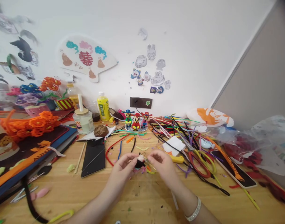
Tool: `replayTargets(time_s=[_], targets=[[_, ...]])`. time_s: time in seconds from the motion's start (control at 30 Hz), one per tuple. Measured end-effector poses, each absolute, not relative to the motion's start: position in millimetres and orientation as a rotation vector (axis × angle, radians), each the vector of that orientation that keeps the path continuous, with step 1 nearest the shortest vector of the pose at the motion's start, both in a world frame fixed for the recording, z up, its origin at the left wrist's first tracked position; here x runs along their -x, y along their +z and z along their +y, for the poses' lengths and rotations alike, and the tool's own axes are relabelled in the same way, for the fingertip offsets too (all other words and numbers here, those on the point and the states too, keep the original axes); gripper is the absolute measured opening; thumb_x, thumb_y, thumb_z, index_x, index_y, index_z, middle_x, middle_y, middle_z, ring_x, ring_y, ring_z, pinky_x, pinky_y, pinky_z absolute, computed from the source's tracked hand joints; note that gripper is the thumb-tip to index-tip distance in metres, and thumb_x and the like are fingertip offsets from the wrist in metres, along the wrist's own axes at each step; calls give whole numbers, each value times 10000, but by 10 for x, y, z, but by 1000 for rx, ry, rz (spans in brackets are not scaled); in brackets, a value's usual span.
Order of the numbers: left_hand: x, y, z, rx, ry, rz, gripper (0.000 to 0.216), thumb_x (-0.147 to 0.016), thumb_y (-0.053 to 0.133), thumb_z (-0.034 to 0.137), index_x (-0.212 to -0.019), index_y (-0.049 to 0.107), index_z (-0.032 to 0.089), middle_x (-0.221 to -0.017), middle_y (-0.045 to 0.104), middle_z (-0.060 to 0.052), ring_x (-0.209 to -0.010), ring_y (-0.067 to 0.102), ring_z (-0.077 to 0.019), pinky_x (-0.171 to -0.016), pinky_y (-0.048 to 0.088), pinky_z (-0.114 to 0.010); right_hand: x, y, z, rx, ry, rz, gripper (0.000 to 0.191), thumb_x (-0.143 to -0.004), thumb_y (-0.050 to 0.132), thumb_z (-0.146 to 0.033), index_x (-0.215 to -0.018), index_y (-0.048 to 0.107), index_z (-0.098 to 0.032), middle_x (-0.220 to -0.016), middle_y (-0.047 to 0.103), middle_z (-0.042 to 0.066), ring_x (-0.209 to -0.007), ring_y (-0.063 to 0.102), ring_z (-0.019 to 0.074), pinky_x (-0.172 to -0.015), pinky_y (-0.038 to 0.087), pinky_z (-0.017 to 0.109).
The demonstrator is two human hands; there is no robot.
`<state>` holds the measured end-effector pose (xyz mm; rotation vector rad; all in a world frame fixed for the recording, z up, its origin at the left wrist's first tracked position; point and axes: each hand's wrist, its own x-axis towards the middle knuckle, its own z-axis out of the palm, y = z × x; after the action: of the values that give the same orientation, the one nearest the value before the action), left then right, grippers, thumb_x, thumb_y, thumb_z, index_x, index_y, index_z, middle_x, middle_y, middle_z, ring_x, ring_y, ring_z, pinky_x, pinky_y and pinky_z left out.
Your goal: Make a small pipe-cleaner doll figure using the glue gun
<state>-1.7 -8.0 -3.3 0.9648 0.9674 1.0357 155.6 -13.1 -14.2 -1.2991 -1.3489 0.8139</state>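
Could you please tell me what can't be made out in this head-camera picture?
All in the head view:
- Small craft piece: its full shape; too small, partly covered by the left hand.
- Whether the right hand grips anything: its fingertips are too small and blurred.
- Printed cup: its far side; cut off by the left edge.
- Red material: its shape; blurred behind clear plastic.

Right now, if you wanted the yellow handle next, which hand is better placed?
Probably the right hand: the yellow handle lies just beside it. The left hand is farther away and holds the small black piece.
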Motion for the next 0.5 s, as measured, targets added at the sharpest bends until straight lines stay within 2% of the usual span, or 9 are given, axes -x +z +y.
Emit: replayTargets(time_s=[0.07, 0.13, 0.3, 0.4, 0.5], targets=[[5, -30, -88, -1015, 1044, 1007, 285, -612, 672, 382, -793, 594, 176, -766, 636, -3, -554, 531, -89, -399, 347, -135, -1458, -152, -172, 1307, 845, -1385, 123, -674, 589, -282, -648, 582, -161, -614, 537, -10, -560, 469, 118, -520, 369, 221], [-7, -31, -95, -1030, 1059, 1016, 291, -607, 672, 389, -789, 595, 176, -767, 635, -10, -574, 546, -101, -408, 359, -138, -1401, -175, -190, 1332, 840, -1371, 107, -661, 597, -261, -638, 588, -157, -612, 540, -9, -539, 462, 112, -499, 362, 215], [-16, -57, -97, -1017, 1117, 950, 266, -585, 690, 372, -737, 594, 176, -783, 640, -15, -708, 593, -158, -587, 485, -225, -1364, -226, -199, 1337, 786, -1360, 88, -690, 565, -230, -649, 591, -156, -625, 552, 0, -559, 474, 118, -518, 373, 219], [-16, -55, -101, -1013, 1125, 944, 246, -587, 690, 351, -741, 603, 180, -781, 648, -8, -737, 600, -159, -682, 495, -258, -1333, -214, -234, 1308, 670, -1438, 97, -709, 544, -207, -624, 567, -168, -638, 527, -4, -598, 472, 120, -551, 368, 222], [-16, -32, -102, -998, 1126, 952, 239, -590, 686, 349, -741, 604, 183, -783, 656, -2, -723, 608, -154, -696, 497, -267, -1343, -176, -257, 1255, 688, -1399, 103, -741, 514, -236, -656, 526, -180, -648, 503, -13, -617, 471, 119, -567, 371, 220]])
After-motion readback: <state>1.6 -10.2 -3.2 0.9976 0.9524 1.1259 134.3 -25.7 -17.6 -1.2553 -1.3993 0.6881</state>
